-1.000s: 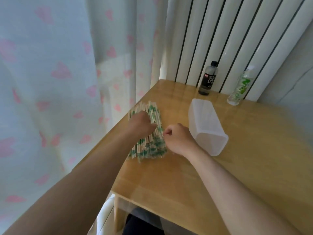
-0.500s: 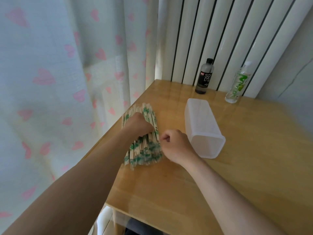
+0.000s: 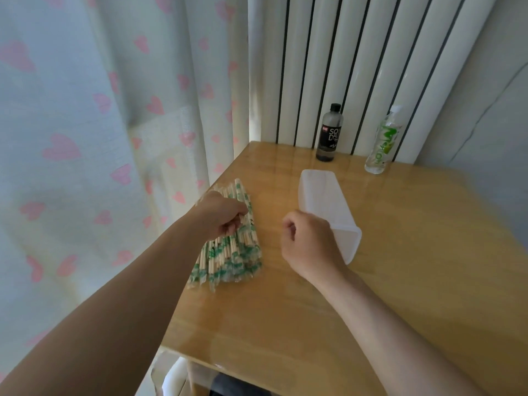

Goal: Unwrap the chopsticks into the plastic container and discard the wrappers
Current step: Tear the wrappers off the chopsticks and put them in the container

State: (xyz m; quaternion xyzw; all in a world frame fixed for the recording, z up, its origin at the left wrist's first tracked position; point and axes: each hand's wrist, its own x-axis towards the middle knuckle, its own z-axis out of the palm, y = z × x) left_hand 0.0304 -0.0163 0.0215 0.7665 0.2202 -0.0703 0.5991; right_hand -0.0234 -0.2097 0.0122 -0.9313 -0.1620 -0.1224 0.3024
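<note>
Item 1. Curtain (image 3: 85,138), pale with pink hearts, one, hanging off the left edge of the wooden table (image 3: 285,315).

Item 2. Left hand (image 3: 224,217), one. Its fingers are curled down onto the upper half of the pile and appear to pinch a single sleeve there.

Item 3. Wrapped chopsticks (image 3: 231,255), one heap in clear sleeves with green print, at the table's left edge. The pairs overlap too much to count. The long axis runs away from the person, roughly parallel to the container. The heap lies directly under the left hand and to the left of the right hand, so the left hand is the nearer.

Item 4. Right hand (image 3: 310,244), one, clenched in a loose fist with nothing visible in it. It sits between the heap and the container and is apart from the heap. Whether it touches the container cannot be told.

Item 5. Plastic container (image 3: 323,195), translucent white, one, lying on its side with the mouth toward the person. It seems empty. No loose wrappers are seen, so the task looks barely begun.

Item 6. Bottles, two, upright at the far edge: a dark soda bottle (image 3: 330,132) and a green-labelled bottle (image 3: 384,144).

Item 7. White radiator (image 3: 371,52), one, behind the table.
</note>
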